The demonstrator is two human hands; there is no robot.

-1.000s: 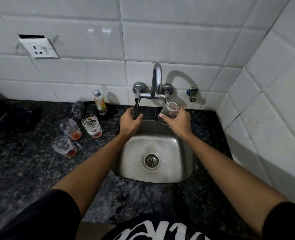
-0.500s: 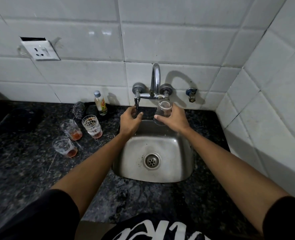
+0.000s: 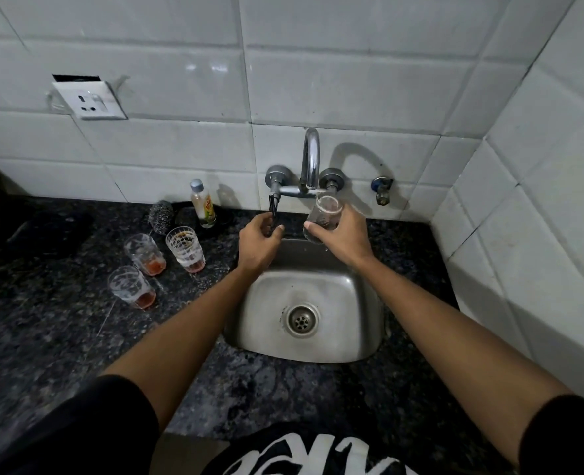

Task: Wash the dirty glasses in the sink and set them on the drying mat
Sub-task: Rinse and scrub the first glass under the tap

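My right hand (image 3: 345,240) grips a clear glass (image 3: 325,214) and holds it just below the chrome tap spout (image 3: 311,159), above the back of the steel sink (image 3: 362,323). My left hand (image 3: 258,243) pinches the dark tap lever (image 3: 272,205) between thumb and fingers. No water stream is visible. Three dirty glasses with reddish dregs stand on the dark counter left of the sink: one at the back left (image 3: 144,250), one beside it (image 3: 184,248) and one nearer to me (image 3: 131,286).
A small bottle of dish liquid (image 3: 203,204) and a steel scrubber (image 3: 160,216) stand by the wall. A dark flat thing (image 3: 48,234) lies at the far left. A second small valve (image 3: 382,190) sticks out of the tiled wall. White tiles close off the right side.
My right hand has moved the glass left and up, from beside the spout to directly under it. My left hand stays on the lever.
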